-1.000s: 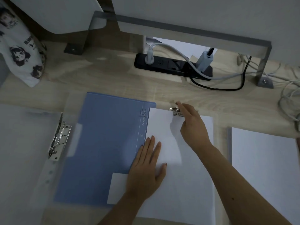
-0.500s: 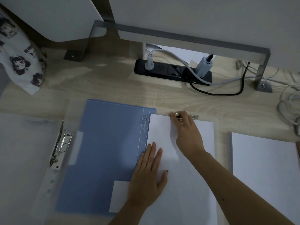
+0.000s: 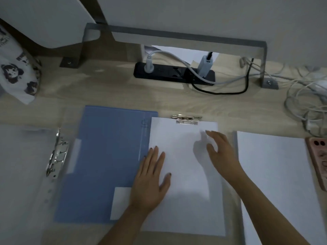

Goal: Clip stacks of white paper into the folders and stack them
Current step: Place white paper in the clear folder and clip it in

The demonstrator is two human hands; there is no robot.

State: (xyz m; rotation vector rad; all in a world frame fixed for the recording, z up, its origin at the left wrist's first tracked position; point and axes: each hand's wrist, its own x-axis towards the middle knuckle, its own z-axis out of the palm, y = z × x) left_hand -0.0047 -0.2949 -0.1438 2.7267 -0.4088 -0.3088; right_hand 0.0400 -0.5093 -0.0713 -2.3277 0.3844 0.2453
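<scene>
On paper (image 3: 185, 174): right hand (image 3: 219, 149) left clip (image 3: 187, 119), spread; left hand (image 3: 150, 179) stays flat.

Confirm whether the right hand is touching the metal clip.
No: the right hand hovers open over the paper, below the metal clip.

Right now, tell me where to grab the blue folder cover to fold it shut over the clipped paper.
Take the blue folder cover by its free left edge, coming from the left. It lies flat and open, hinged along its right side beside the paper, where the left hand rests, so that outer edge should lift and swing over.
</scene>
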